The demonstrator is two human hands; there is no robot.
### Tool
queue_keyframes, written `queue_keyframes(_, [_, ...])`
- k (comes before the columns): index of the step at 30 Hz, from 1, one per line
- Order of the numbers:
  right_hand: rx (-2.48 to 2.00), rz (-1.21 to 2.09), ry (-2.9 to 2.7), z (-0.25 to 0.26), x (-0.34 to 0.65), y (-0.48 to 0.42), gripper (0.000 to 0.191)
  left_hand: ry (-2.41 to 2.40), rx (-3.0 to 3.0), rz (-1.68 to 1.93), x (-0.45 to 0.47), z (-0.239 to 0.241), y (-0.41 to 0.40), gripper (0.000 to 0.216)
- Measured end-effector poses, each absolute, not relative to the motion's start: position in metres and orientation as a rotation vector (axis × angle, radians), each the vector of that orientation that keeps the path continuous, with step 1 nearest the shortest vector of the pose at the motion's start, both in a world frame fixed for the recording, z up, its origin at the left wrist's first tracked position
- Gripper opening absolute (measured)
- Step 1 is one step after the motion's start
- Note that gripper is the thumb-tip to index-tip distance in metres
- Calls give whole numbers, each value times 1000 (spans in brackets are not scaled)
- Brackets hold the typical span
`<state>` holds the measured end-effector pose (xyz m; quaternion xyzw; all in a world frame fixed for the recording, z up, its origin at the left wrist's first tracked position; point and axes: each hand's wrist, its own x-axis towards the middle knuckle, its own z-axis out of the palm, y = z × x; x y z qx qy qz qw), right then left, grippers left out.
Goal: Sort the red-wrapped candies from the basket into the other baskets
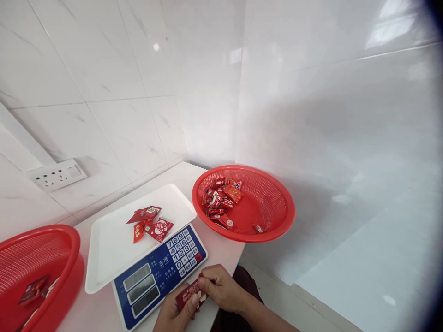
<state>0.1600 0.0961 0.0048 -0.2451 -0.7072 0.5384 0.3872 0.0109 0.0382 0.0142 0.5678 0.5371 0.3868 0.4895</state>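
1. Well left of left hand: red mesh basket, cut off by frame; contents probably more packets.
2. Ahead-left of it: smooth white pan, small batch of glossy pillow packets already on.
3. Just beyond left hand: blue-faced scale.
4. Left hand and right hand both pinching one crinkly dark-red packet, not on pan.
5. Beyond right hand: round perforated basket, bigger pile left.
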Motion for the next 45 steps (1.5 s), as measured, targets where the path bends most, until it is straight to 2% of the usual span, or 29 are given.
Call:
queue_keyframes(11, [-657,1483,-1700,4,160,95,53,1287,1396,915,9,12,39,45])
queue_keyframes(29, [-754,1368,-1779,10,160,97,50,1304,1490,883,11,14,38,44])
queue_keyframes(36, [-737,1604,-1656,2,157,95,52,1280,1489,900,11,14,38,43])
queue_keyframes(45, [-756,1437,-1766,11,161,96,50,1309,1509,875,14,15,38,44])
